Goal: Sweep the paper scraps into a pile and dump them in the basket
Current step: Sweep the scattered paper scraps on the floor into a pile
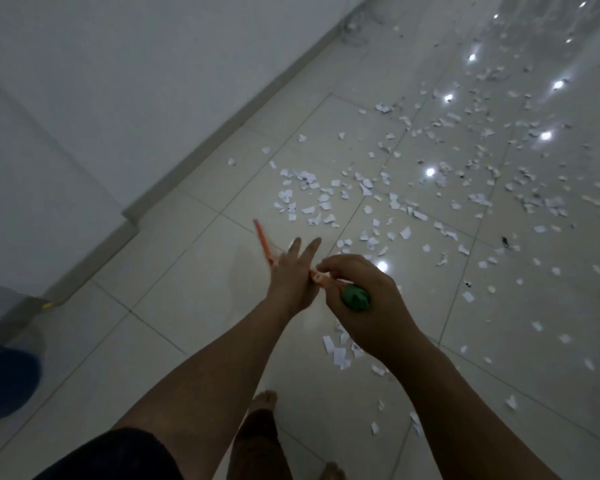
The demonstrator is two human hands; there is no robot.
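Above a bare foot [264, 398], we see the right hand [364, 306] curled round the green cap [355, 298] of a blurred orange handle [261, 237], with the left hand [288, 275] straight-fingered against it. The handle's long axis runs from the cap toward 10 o'clock. Sweeping looks barely begun. Paper scraps [309, 195] lie scattered across the tiled floor [174, 306] from 12 to 3 o'clock, and next, we judge, they must be drawn together.
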